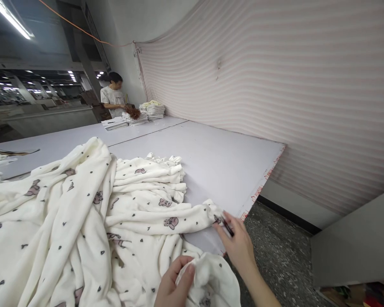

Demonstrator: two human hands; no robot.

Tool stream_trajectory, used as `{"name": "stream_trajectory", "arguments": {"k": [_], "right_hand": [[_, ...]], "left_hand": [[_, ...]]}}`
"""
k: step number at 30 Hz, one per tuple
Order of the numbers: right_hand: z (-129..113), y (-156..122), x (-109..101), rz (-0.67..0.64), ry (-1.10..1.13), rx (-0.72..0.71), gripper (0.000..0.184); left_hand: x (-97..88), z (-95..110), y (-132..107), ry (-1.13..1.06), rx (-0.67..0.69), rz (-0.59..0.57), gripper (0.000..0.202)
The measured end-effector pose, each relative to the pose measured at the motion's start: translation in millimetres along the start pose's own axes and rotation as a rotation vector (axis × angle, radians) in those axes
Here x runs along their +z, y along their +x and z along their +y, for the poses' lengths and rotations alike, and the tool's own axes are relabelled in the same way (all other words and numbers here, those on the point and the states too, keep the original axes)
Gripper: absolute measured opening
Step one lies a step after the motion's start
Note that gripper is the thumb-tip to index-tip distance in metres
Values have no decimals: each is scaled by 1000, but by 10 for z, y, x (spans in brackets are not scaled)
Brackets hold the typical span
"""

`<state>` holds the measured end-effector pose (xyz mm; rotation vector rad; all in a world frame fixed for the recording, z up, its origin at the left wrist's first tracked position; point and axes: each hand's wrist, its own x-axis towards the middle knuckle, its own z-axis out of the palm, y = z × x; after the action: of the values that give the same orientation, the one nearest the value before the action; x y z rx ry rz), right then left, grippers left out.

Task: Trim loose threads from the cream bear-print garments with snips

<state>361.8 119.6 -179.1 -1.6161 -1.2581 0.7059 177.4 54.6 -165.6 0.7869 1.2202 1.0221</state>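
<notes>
White plush fabric garments (141, 221) printed with pinkish-brown animal figures and small dark marks lie heaped on the table's near side. My left hand (176, 283) is closed, pinching the edge of a white garment piece (216, 277) that bulges out at the table's front edge. In my right hand (238, 243) is a small dark slender tool (228, 227); its tip is hidden, so its kind cannot be told. The fingers of that hand are at the end of a printed sleeve (192, 217), which stretches right from the heap.
A pale table (217, 149) reaches back, with red-printed tape along its right edge. Folded stacks (152, 111) stand at the far end beside a person (113, 98). Striped fabric (269, 76) hangs along the right; speckled floor (278, 243) lies below.
</notes>
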Motion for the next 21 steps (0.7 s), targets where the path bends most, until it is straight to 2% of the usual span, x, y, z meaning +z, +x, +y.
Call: {"name": "stream_trajectory", "arguments": {"k": [1,3,5,7,10,12,13,15,17,19,21], "right_hand": [[61,136,10,37,-36,13,34],[150,318,44,17,-55,0,21],[164,327,87,-31,-13,-49,18],[101,176,116,-68,48,-106,21],[-40,-158,77,-208,158,-155,20],[-80,-316,-6,-374,291,-106,18],[-71,-358,-53,-400,353,-54,19],[-8,-375,-126,-301,408,63,23],[65,-339,-143,-146,343,126,33],[92,-297,-105,-142,274,123,38],[46,-277,-52,-204,255,97,26]], "left_hand": [[-3,18,-19,108,104,46,44],[-13,67,-36,274,323,145,38],[-23,140,-3,314,416,175,31],[-16,238,85,307,377,130,23],[39,399,250,425,266,-36,42],[91,470,323,537,225,-134,32],[114,485,339,572,211,-150,22],[139,464,331,577,197,-112,13],[126,381,287,524,212,-58,14],[64,254,227,482,273,-21,17],[-43,106,157,521,334,6,19]]}}
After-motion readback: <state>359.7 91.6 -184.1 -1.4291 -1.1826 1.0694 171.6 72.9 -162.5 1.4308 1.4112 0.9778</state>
